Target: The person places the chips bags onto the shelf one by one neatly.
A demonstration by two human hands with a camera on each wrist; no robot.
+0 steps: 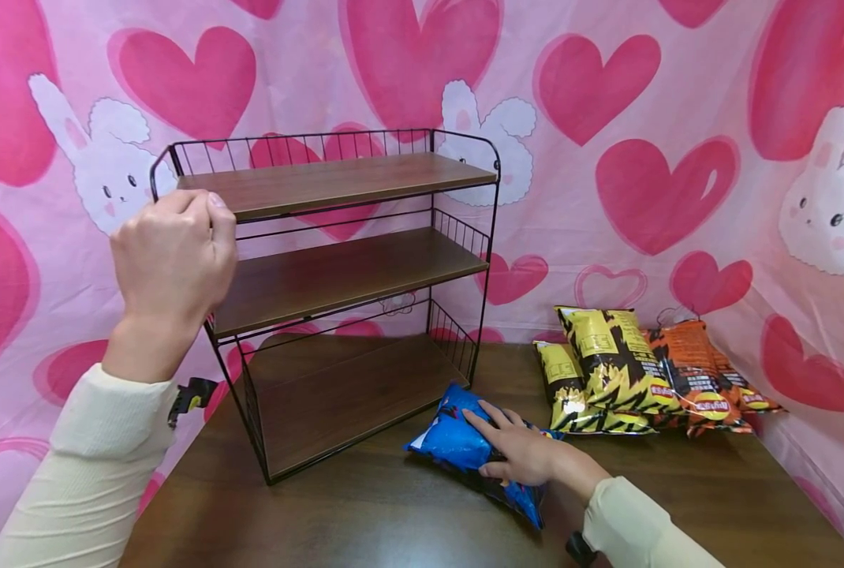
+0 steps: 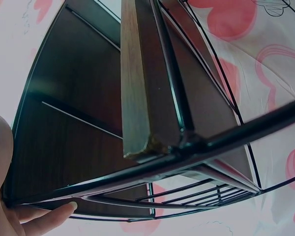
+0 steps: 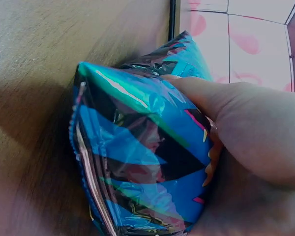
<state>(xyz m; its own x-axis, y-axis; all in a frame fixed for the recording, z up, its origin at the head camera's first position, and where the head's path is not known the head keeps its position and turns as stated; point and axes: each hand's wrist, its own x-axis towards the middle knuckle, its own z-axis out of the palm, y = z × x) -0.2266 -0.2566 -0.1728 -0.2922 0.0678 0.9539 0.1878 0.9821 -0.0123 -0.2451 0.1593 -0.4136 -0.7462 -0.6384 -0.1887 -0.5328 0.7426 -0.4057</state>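
A three-tier shelf rack (image 1: 351, 260) with brown wooden boards and a black wire frame stands at the left of the table. My left hand (image 1: 177, 256) is curled at its front left upper corner; in the left wrist view the fingers (image 2: 51, 220) come around the black frame bar (image 2: 108, 179). Just in front of the rack's right side, a blue chip bag (image 1: 457, 430) lies on the table. Across its top rests my right hand (image 1: 521, 450), fingers spread. In the right wrist view the thumb (image 3: 196, 91) presses the blue bag's shiny side.
Yellow chip bags (image 1: 606, 355) and orange chip bags (image 1: 699, 375) lie piled at the back right of the wooden table (image 1: 365, 521). Behind everything hangs a pink cloth (image 1: 564, 229) printed with hearts and rabbits.
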